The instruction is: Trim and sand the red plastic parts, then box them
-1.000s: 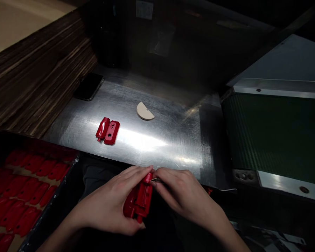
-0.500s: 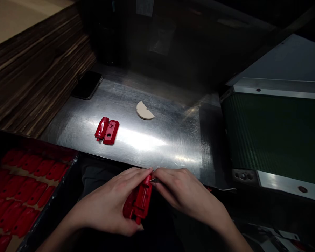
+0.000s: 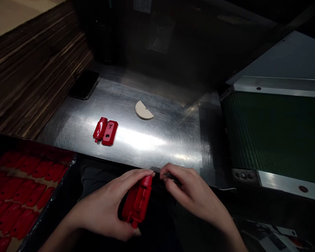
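Note:
My left hand (image 3: 107, 208) is wrapped round a red plastic part (image 3: 137, 201), holding it below the front edge of the metal table (image 3: 157, 140). My right hand (image 3: 190, 194) is just to the right of the part's upper end, its fingers pinched on a small dark tool I cannot make out. A second red part (image 3: 105, 131) lies flat on the table to the left of centre, untouched.
A tray (image 3: 23, 196) with several red parts sits at lower left. A beige half-disc (image 3: 143, 111) and a black phone (image 3: 84, 84) lie on the table. Stacked cardboard (image 3: 28, 70) rises at left. A green conveyor belt (image 3: 275, 129) borders the right.
My right hand has drawn a little away to the right from the tip of the red part. My left hand has tilted the part slightly and lowered it.

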Motion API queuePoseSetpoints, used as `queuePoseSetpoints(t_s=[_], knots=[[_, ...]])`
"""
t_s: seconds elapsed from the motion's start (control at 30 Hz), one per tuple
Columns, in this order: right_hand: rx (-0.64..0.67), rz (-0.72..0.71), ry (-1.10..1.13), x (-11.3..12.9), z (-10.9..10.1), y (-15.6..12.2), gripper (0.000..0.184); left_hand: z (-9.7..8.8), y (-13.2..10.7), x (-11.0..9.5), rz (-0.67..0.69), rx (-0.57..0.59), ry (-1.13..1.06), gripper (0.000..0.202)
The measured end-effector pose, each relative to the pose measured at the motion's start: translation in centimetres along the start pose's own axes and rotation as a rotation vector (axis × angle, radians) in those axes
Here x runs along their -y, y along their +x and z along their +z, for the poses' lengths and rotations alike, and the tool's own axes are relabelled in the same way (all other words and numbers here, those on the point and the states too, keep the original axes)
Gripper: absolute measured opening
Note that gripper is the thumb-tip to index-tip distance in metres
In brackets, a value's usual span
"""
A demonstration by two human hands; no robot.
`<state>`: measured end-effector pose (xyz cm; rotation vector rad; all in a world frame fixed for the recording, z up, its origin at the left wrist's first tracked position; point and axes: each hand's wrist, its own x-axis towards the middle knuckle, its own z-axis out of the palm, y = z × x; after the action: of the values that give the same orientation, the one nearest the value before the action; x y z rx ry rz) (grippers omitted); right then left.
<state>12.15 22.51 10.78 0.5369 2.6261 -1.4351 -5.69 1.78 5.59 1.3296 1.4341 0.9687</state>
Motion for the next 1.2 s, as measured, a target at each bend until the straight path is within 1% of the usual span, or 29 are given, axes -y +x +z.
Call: queuePoseSetpoints(t_s=[0.07,0.17,0.2,0.27,0.37,0.47,0.57,0.67,0.8,0.9,1.07,1.13,1.2], knots=[[-0.07,0.033,0.056,-0.4,0.0,-0.3,0.017,-0.1,-0.1,0.0,0.004,-0.01,-0.024,0.122],[-0.145,0.071,0.086,-0.8,0.3,-0.7,0.025,-0.2,0.1,-0.1,0.013,-0.019,-0.064,0.121],[-0.145,0.074,0.087,-0.9,0.5,-0.8,0.023,-0.2,0.2,-0.1,0.017,-0.024,-0.076,0.121],[-0.125,0.051,0.079,-0.8,0.7,-0.9,0.014,-0.1,0.3,-0.2,0.029,-0.032,-0.103,0.119],[-0.124,-0.001,0.074,-0.7,0.8,-0.9,0.024,0.1,0.4,-0.4,0.049,-0.045,-0.13,0.118],[-0.143,0.044,0.165,-0.8,1.0,-0.9,0.02,0.4,0.2,-0.6,0.067,-0.078,-0.121,0.12],[-0.103,0.108,0.241,-0.8,1.1,-1.1,0.016,0.5,0.1,-0.9,0.079,-0.093,-0.107,0.124],[-0.054,0.112,0.237,-0.5,0.9,-1.3,0.025,0.4,0.0,-1.4,0.061,-0.097,-0.108,0.127],[-0.006,0.04,0.207,0.1,0.7,-1.7,0.023,0.4,-0.1,-1.8,0.04,-0.102,-0.101,0.132],[-0.025,-0.023,0.162,0.2,0.7,-1.9,0.031,0.4,-0.3,-1.9,0.04,-0.097,-0.093,0.132],[-0.016,-0.22,-0.043,0.5,0.8,-2.0,0.039,0.4,-0.5,-1.8,0.097,-0.093,-0.071,0.13],[-0.032,-0.248,-0.132,0.7,0.8,-1.9,0.039,0.4,-0.5,-1.8,0.101,-0.098,-0.039,0.128],[-0.048,-0.258,-0.21,0.9,0.9,-1.8,0.035,0.3,-0.5,-1.8,0.102,-0.091,-0.009,0.128]])
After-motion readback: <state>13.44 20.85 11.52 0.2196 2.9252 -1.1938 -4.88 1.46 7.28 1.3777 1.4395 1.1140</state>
